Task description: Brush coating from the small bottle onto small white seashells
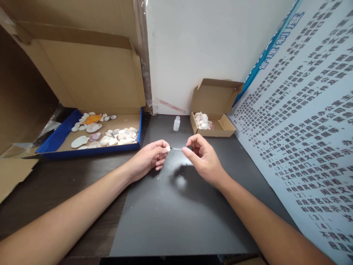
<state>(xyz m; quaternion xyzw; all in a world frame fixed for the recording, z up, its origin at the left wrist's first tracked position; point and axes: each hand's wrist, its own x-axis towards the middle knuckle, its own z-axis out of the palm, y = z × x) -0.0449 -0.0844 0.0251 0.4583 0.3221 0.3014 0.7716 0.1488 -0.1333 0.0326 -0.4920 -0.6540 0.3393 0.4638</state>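
Observation:
Between the thumb and finger of my left hand [154, 156] is a small white shell [168, 149]. My right hand [202, 156] pinches the black cap [190, 148] of a brush applicator [177, 149]. Its thin clear stem points left, and the dark tip meets or nearly meets the shell; I cannot tell which. Beyond the hands, a small uncapped bottle [176, 124] with whitish contents stands upright on the dark grey mat [165, 224]. White specks lie on the mat below my left hand.
At the left, an open blue-edged cardboard box [63, 145] holds many shells [124, 136], one orange. A smaller open cardboard box [220, 129] with white shells [202, 120] stands at the back right. A printed panel [309, 110] borders the right side; a white panel [176, 55] rises behind.

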